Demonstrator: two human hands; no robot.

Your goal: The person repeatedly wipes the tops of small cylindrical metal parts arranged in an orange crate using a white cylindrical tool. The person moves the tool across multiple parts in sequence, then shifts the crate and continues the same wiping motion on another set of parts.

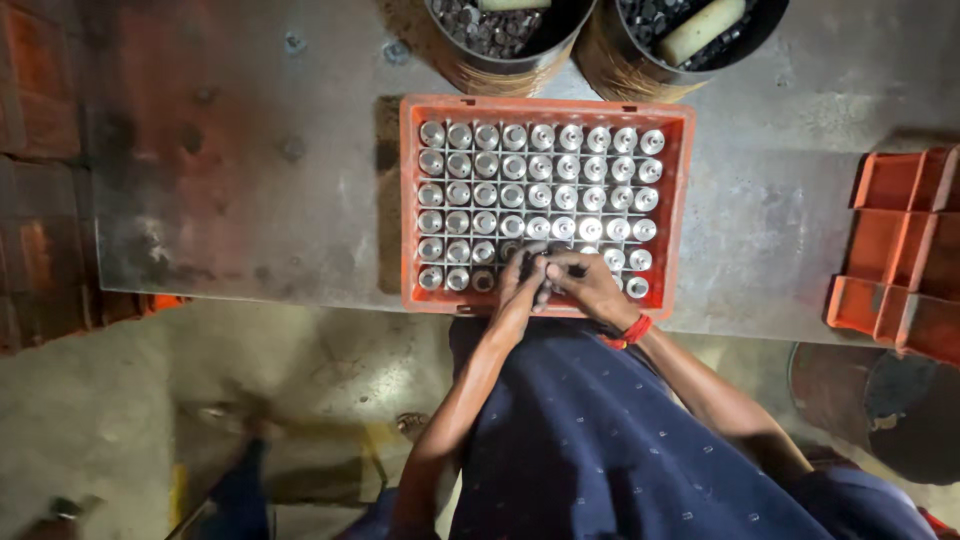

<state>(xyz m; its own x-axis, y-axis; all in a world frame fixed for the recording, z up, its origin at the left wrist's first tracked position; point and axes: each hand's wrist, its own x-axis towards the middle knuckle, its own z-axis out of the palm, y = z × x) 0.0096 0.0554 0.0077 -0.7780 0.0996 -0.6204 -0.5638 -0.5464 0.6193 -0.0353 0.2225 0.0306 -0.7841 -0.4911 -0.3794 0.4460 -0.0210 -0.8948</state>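
Head view: my left hand (517, 288) and right hand (590, 285) are together over the near edge of the orange crate (545, 107), fingers pinched on a small dark part (538, 268); can't tell which hand grips it. Crate sits on the metal table (250, 170), full of upright shiny metal cylinders (540, 166) in rows. Two round bins (500, 55) at far side, stacked orange trays (905, 250) at right.

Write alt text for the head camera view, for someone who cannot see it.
Both hands, left hand and right hand, meet over the near edge of an orange crate filled with rows of shiny metal cylinders on a grey table.
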